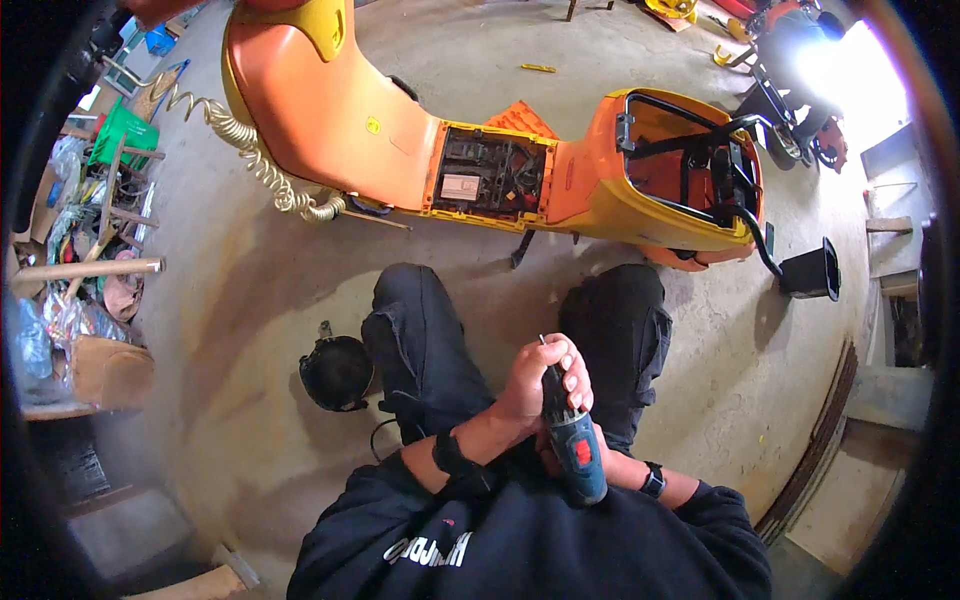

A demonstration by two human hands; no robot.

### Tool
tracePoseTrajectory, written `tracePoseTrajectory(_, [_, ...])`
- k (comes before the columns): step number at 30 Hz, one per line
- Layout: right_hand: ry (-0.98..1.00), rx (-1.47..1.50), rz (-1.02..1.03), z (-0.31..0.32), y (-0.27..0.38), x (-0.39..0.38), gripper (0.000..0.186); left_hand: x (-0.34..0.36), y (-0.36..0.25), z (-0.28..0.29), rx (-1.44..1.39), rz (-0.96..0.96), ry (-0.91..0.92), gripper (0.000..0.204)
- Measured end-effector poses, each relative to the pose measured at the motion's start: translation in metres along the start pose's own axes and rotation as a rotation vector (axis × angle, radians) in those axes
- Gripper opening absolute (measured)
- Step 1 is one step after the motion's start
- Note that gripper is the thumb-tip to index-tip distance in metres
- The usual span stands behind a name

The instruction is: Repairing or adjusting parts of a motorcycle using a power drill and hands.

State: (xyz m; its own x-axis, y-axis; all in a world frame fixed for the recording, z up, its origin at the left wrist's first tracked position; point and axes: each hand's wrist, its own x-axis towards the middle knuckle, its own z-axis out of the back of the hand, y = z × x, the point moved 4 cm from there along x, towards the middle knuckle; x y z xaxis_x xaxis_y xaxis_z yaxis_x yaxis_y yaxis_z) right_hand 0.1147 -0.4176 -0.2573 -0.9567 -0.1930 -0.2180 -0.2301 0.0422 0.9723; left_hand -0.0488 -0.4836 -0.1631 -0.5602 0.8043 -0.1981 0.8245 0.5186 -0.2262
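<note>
A dark blue cordless drill with a red patch is held in front of my chest, its nose and a thin bit pointing away from me. My left hand is closed round the drill's front end, fingers wrapped over the dark chuck. Behind the drill body, my right hand grips the handle; most of its fingers are hidden. Beyond my knees lies an orange and yellow scooter. Its floor compartment is uncovered, showing dark parts and a pale box-shaped unit.
A black round housing lies beside my left knee. The scooter's black mirror sticks out at the right. A coiled cream hose hangs at the left, near a cluttered heap with a green crate. A yellow tool lies on the far floor.
</note>
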Motion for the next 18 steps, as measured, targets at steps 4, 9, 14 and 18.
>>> tracePoseTrajectory(4, [0.043,0.063,-0.086,0.001,-0.025,0.004,0.023,0.003,0.001,0.002,-0.021,0.009,-0.053,0.024])
tracePoseTrajectory(9, [-0.007,-0.058,0.011,0.006,0.016,0.012,0.025,0.004,-0.003,0.006,0.034,-0.030,-0.084,0.023])
tracePoseTrajectory(14, [-0.004,-0.295,0.213,0.008,0.018,0.014,0.030,0.001,-0.004,0.007,0.073,-0.045,-0.054,0.022])
tracePoseTrajectory(18, [-0.044,-0.268,0.188,0.011,0.009,0.012,0.033,0.002,-0.006,0.008,0.214,-0.006,-0.147,0.021])
